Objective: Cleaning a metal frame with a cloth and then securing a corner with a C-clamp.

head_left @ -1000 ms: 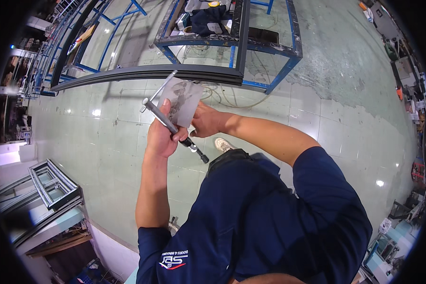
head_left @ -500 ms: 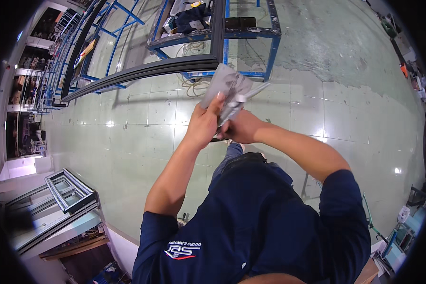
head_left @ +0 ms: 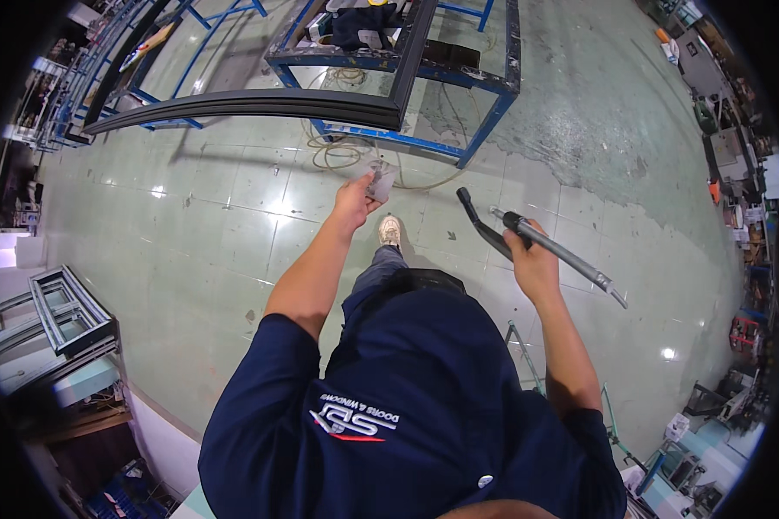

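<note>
My left hand (head_left: 355, 201) grips a small, thin grey sheet (head_left: 381, 182), perhaps plastic or a rag, pinched between the thumb and fingers. Off to the right, my right hand (head_left: 535, 266) is wrapped around a hand tool with a grey tube (head_left: 571, 258), whose thin tip points down to the right. A bent black handle (head_left: 476, 216) on the tool sticks out to the upper left; its exact kind is unclear. The hands are well apart, both above the tiled floor. Ahead of my left hand stands a black window frame (head_left: 260, 105).
A blue metal workbench (head_left: 485, 121) holds a dark cloth bag (head_left: 361, 30). Under and beside it a pale hose (head_left: 342, 156) coils on the floor. Framed panels (head_left: 69, 311) are stacked at the left. Tools and equipment line the right side.
My hands have moved apart from the same spot, the right one away to the right with the tool. The grey sheet, earlier wide and against the tool, is now smaller in my left hand.
</note>
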{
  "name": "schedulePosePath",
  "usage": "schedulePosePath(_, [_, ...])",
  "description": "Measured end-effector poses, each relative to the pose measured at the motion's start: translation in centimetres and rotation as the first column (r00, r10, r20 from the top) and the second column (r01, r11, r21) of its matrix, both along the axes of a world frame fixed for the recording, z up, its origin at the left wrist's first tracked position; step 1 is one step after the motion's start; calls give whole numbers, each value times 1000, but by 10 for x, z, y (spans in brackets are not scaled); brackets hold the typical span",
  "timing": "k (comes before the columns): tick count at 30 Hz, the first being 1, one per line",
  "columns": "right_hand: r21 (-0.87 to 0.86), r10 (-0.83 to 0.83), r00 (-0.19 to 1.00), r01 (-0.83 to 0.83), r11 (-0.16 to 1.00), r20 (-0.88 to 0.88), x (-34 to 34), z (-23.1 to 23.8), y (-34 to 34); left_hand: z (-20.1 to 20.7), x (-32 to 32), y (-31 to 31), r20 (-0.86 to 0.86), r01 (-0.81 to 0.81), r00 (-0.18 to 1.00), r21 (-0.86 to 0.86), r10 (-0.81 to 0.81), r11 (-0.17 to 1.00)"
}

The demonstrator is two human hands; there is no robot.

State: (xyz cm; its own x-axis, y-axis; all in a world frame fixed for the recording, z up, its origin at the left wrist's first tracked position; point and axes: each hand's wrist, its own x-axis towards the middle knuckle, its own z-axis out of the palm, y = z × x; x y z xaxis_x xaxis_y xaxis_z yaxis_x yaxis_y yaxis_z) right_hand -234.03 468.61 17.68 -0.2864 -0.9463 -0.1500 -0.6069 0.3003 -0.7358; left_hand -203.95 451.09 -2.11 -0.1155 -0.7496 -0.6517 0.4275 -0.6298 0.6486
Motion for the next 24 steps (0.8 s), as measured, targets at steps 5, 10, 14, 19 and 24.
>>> schedulePosePath(5, [42, -53, 999, 53, 998, -9, 2, -1, -52, -45, -22, -56, -81, 5, 997, 16, -4, 1000])
schedulePosePath(10, [254, -41, 999, 40, 966, -3, 25, 10, -115, -54, -26, -102, -304, 84, 949, 7, -78, 996])
schedulePosePath(14, [269, -8, 1000, 12, 963, -17, 45, -1, -150, -41, -26, -113, -362, 161, 919, -22, -158, 987])
schedulePosePath(19, [291, 153, 985, -123, 949, -82, 61, -30, -182, -39, -26, -117, -306, 146, 945, 90, -112, 985])
schedulePosePath(24, [344, 216, 975, -185, 921, -55, 78, -23, -202, -54, -26, -117, -379, 174, 916, 87, -129, 981])
